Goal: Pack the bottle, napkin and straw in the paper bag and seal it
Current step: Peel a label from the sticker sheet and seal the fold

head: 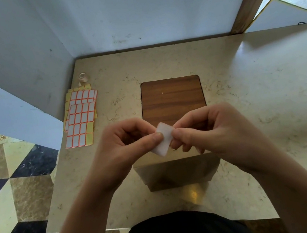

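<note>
A brown paper bag (179, 173) stands on the marble table near the front edge, its top folded over. Just above it both hands hold one small white sticker label (162, 139). My left hand (125, 145) pinches the label's left side between thumb and fingers. My right hand (206, 129) pinches its right edge. No bottle, napkin or straw shows; the bag's inside is hidden.
Sheets of white labels with orange borders (80, 117) lie at the table's left edge, with a small beige object (82, 77) behind them. A wooden inset panel (172, 96) sits mid-table. White walls stand behind and to the left; tiled floor lies below left.
</note>
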